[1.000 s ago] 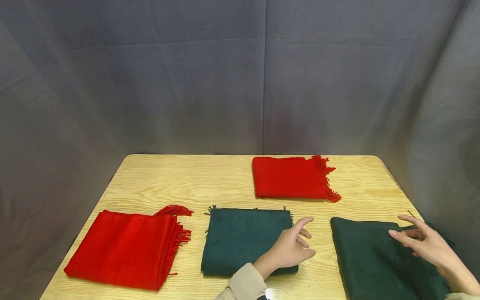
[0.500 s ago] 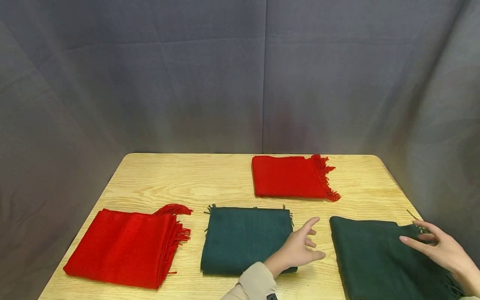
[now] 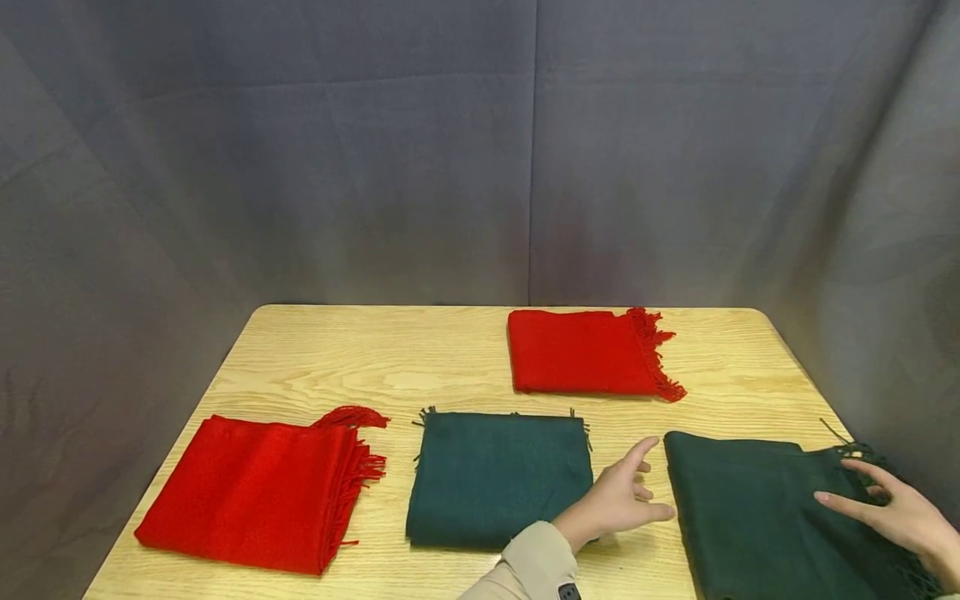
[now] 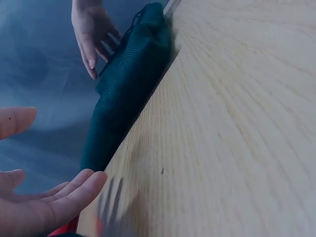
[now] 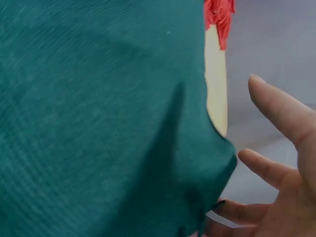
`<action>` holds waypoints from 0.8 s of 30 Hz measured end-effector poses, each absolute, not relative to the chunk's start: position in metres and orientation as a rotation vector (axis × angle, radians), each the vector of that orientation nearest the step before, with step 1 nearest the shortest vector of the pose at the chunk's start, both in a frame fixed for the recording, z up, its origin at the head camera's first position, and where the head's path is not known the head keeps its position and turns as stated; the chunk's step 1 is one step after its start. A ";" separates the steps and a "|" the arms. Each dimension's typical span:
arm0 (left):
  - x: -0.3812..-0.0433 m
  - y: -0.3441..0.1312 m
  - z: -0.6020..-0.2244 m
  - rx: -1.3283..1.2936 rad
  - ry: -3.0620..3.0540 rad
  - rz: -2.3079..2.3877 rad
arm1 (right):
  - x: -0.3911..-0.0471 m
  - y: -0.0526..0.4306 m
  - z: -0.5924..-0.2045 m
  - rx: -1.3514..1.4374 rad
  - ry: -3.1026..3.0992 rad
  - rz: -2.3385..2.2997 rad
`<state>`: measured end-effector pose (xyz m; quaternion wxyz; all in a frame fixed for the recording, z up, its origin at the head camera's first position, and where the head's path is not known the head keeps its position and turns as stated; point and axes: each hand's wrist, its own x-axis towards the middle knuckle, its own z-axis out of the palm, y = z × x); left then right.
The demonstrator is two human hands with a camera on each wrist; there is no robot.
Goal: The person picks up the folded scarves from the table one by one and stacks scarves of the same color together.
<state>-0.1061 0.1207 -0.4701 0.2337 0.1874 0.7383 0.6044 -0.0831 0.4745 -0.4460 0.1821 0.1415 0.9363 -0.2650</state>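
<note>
A folded dark green scarf (image 3: 750, 508) lies at the table's right side, its fringed end toward the right edge. My left hand (image 3: 618, 500) hovers just left of its folded edge, thumb and fingers spread with nothing between them. Over the fringed end is my right hand (image 3: 896, 512), thumb and fingers apart. In the right wrist view, fingertips of the right hand (image 5: 281, 192) come right at the edge of the green scarf (image 5: 123, 98). The left wrist view shows the scarf (image 4: 128, 79) lying between both hands.
Another folded green scarf (image 3: 495, 475) lies mid-table, partly behind the left forearm. One folded red scarf (image 3: 251, 492) is at the left and a second red scarf (image 3: 581, 354) at the back. Grey curtains (image 3: 375, 167) enclose the wooden table (image 3: 375, 358).
Both hands have shifted to the right and spread a little wider. The left hand came closer to the right green scarf's folded edge; the right hand moved toward its fringe.
</note>
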 end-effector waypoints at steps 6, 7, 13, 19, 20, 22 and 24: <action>-0.105 0.120 -0.471 0.488 2.032 1.660 | -0.082 0.472 -0.451 0.381 2.556 -0.771; -0.104 0.119 -0.472 0.486 2.032 1.662 | -0.083 0.472 -0.453 0.378 2.550 -0.774; -0.105 0.121 -0.475 0.473 2.021 1.677 | -0.087 0.471 -0.459 0.363 2.541 -0.774; -0.103 0.129 -0.477 0.405 2.024 1.668 | -0.087 0.467 -0.456 0.363 2.542 -0.751; -0.103 0.130 -0.476 0.389 2.011 1.674 | -0.087 0.466 -0.456 0.364 2.545 -0.746; -0.101 0.132 -0.475 0.353 1.979 1.686 | -0.087 0.465 -0.455 0.364 2.545 -0.741; -0.100 0.134 -0.476 0.327 1.932 1.703 | -0.087 0.462 -0.454 0.364 2.542 -0.743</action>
